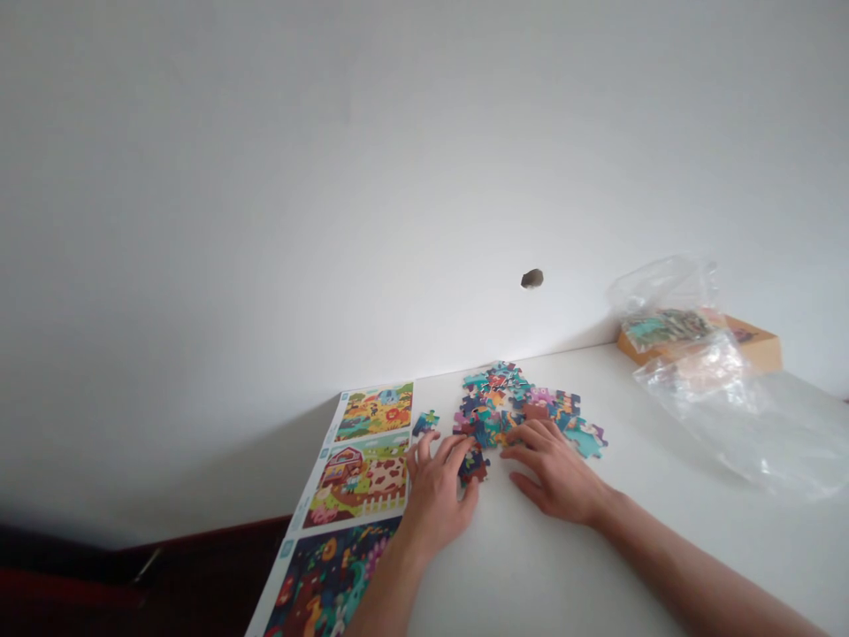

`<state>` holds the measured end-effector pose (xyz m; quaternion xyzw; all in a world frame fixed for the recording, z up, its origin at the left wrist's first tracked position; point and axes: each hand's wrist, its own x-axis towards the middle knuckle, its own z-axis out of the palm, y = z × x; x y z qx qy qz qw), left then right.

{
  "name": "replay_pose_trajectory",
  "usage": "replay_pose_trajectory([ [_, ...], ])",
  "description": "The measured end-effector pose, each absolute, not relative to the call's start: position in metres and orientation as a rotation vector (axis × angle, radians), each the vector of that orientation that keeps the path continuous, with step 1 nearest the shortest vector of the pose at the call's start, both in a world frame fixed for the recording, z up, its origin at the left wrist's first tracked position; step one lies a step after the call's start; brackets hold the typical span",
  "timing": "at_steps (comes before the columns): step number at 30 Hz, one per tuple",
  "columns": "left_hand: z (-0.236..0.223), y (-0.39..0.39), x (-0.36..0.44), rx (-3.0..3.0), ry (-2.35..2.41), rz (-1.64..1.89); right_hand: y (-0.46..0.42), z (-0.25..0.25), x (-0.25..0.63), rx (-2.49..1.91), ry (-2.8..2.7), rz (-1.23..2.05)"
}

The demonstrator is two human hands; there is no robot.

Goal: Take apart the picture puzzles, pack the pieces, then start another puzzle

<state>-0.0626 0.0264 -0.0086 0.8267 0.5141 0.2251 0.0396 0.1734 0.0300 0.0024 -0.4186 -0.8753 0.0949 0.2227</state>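
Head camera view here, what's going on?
A person has both hands spread on a white table. The left hand is beside a dark puzzle piece, and the right hand is at a loose heap of puzzle pieces. A picture sheet lies left; a plastic bag and box lie right.

Legible text: none that I can read.

Item 1: my picture sheet (358, 482), with small blue labels (286, 548) along its left margin; their lettering is too small and blurred to make out.

Item 2: cardboard box (756, 351), partly behind a plastic bag (730, 416); no words readable.

Item 3: jigsaw pieces (497, 407); no lettering readable.
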Motion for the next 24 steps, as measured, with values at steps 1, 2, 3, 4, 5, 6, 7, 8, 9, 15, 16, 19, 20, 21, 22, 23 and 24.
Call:
replay_pose_trajectory([
  [1,-0.007,0.026,-0.062,2.530,1.556,0.716,0.030,0.002,0.174,-1.157,-2.415,0.269],
  [2,-0.006,0.025,-0.062,2.524,1.539,0.741,0.030,0.002,0.174,-1.158,-2.415,0.276],
  [3,-0.005,0.025,-0.062,2.515,1.525,0.760,0.031,0.002,0.175,-1.159,-2.416,0.283],
  [4,-0.005,0.025,-0.062,2.504,1.517,0.777,0.031,0.002,0.176,-1.160,-2.417,0.288],
  [5,-0.006,0.025,-0.062,2.490,1.512,0.784,0.031,0.002,0.176,-1.161,-2.418,0.295],
  [6,-0.007,0.026,-0.062,2.473,1.508,0.785,0.031,0.003,0.176,-1.159,-2.423,0.303],
  [7,-0.009,0.026,-0.062,2.454,1.503,0.781,0.031,0.003,0.175,-1.157,-2.429,0.315],
  [8,-0.010,0.027,-0.061,2.434,1.495,0.775,0.030,0.004,0.175,-1.154,-2.434,0.330],
  [9,-0.011,0.027,-0.061,2.416,1.482,0.768,0.030,0.005,0.174,-1.153,-2.437,0.348],
  [15,-0.003,0.023,-0.057,2.386,1.302,0.722,0.025,0.009,0.169,-1.144,-2.448,0.432],
  [16,-0.001,0.022,-0.057,2.387,1.261,0.710,0.024,0.008,0.169,-1.149,-2.453,0.440],
  [19,0.004,0.019,-0.056,2.386,1.167,0.686,0.023,0.005,0.168,-1.173,-2.452,0.438],
  [20,0.005,0.018,-0.056,2.386,1.154,0.680,0.023,0.005,0.168,-1.171,-2.450,0.434],
  [21,0.006,0.018,-0.057,2.388,1.149,0.675,0.022,0.005,0.169,-1.162,-2.448,0.432],
  [22,0.006,0.018,-0.057,2.392,1.151,0.673,0.023,0.005,0.169,-1.145,-2.449,0.432],
  [23,0.007,0.019,-0.059,2.396,1.165,0.671,0.023,0.005,0.170,-1.125,-2.453,0.434],
  [24,0.007,0.019,-0.060,2.399,1.187,0.669,0.023,0.006,0.171,-1.105,-2.458,0.438],
])
